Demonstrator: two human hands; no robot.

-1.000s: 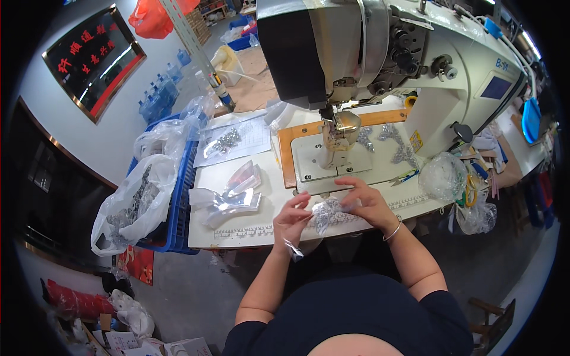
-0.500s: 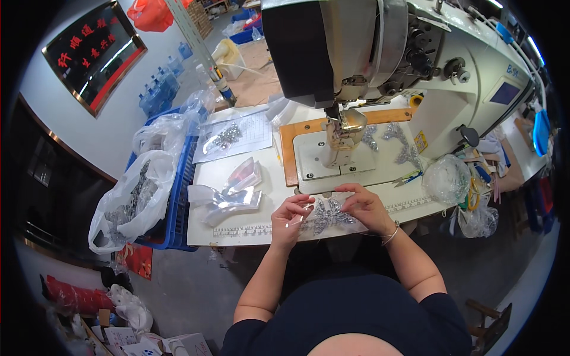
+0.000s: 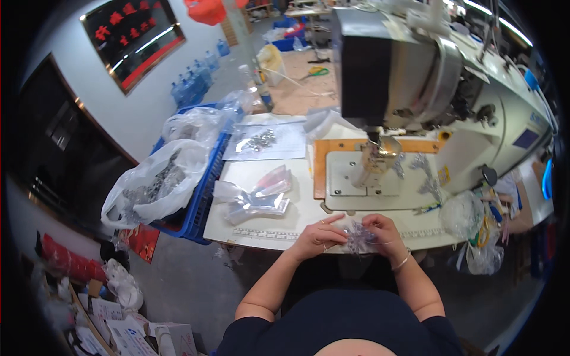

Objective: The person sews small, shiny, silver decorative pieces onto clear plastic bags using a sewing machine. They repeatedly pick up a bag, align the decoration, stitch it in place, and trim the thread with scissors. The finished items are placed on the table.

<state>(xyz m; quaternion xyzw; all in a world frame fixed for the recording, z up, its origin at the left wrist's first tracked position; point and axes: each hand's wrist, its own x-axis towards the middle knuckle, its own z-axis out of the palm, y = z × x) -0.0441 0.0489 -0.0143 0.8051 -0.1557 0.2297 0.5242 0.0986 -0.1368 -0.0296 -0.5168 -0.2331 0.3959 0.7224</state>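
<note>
At the table's front edge, my left hand [image 3: 322,238] and my right hand [image 3: 385,236] hold a silver, glittery beaded appliqué [image 3: 359,238] between them. My left fingers are bent against its left side, while my right thumb and fingers pinch its upper right. Motion blurs the piece, and my fingers cover some of its edges. Just beyond my hands stands a sewing machine [image 3: 392,71] with its metal plate [image 3: 350,176] set in the table. More silver pieces [image 3: 425,172] lie right of the machine's post.
Clear plastic pieces [image 3: 256,199] lie at left on the white table [image 3: 228,172], beyond a ruler strip [image 3: 264,234]. Small silver parts [image 3: 261,140] rest on paper. A blue crate [image 3: 209,202] with plastic bags [image 3: 163,184] adjoins the table. Snips [image 3: 427,208] and a plastic-wrapped bundle [image 3: 462,215] sit right.
My hands have closed in on the silver appliqué, which now looks lifted and bunched instead of spread flat. The whole view has shifted, so the surroundings sit further right and lower.
</note>
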